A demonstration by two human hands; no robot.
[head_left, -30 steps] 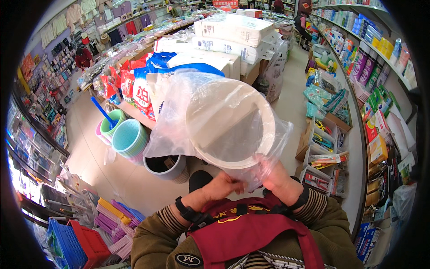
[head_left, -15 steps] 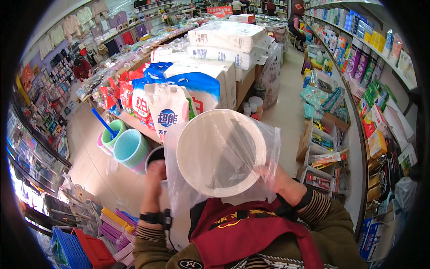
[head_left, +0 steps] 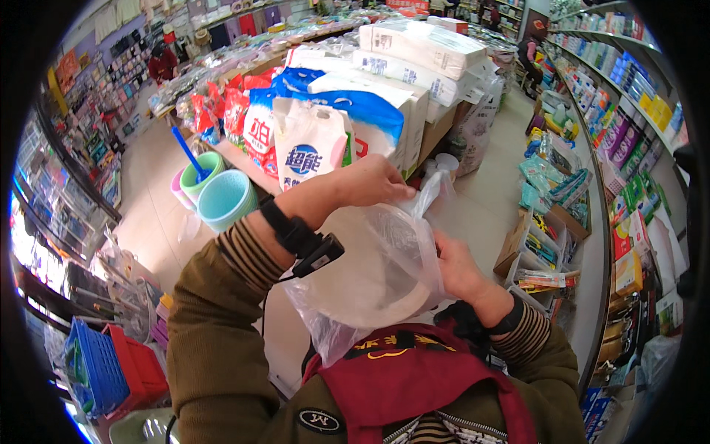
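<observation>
A round, pale bucket-like container (head_left: pixel 347 259) hangs in front of my chest inside a clear plastic bag (head_left: pixel 416 244). My left hand (head_left: pixel 373 181) reaches across its far side, fingers closed at the bag's gathered upper edge, which sticks up in a twisted bunch. At the container's right side, my right hand (head_left: pixel 460 268) holds the bag with bent fingers; the plastic partly hides the fingertips. My left forearm covers part of the container's left rim.
Beyond the container stand white-and-blue detergent bags (head_left: pixel 307 144) and stacked tissue packs (head_left: pixel 421 48). Left of them are a blue-green bucket stack (head_left: pixel 225 200) and a green bucket (head_left: pixel 203 174) with a blue handle. Goods boxes (head_left: pixel 536 240) line the right shelf; blue and red baskets (head_left: pixel 137 362) sit lower left.
My left hand has gone from the container's left side up across to the bag's far edge. The bag's top is now bunched, and the container is tilted and lower. The view has shifted.
</observation>
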